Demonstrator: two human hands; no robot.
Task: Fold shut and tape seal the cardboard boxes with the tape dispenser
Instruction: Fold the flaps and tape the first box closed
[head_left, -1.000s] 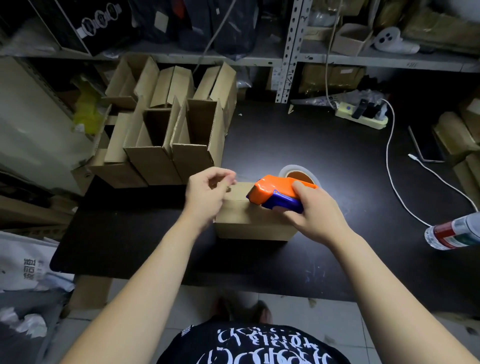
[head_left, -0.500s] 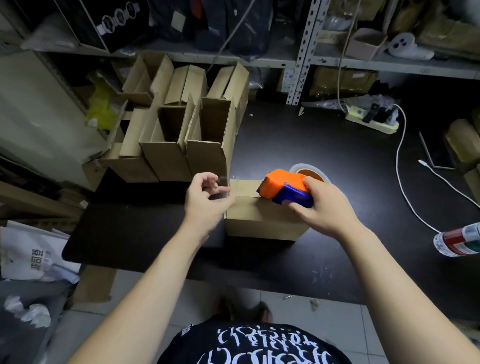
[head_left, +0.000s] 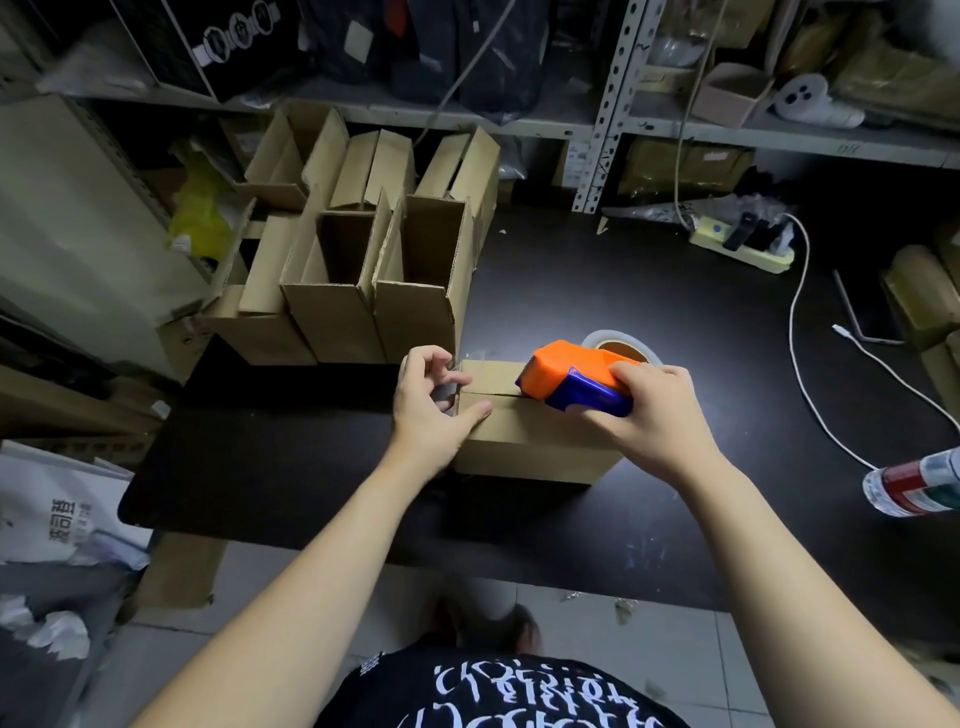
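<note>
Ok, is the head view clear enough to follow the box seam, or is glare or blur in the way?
Head view: a bright pool of light lands on the cardboard box and tape dispenser, so the seam reads sharp; head view: the shelves behind sit dim; head view: the wide lens bows the shelf upright, and the bottle at the right edge is smeared.

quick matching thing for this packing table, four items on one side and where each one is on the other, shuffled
1 tape dispenser
2 power strip
3 plastic bottle
4 open cardboard boxes

a far left of the table
b near right, lying on its side
c in the right hand, on the closed box
d far right, below the shelves

Pairs: 1-c, 2-d, 3-b, 4-a
</note>
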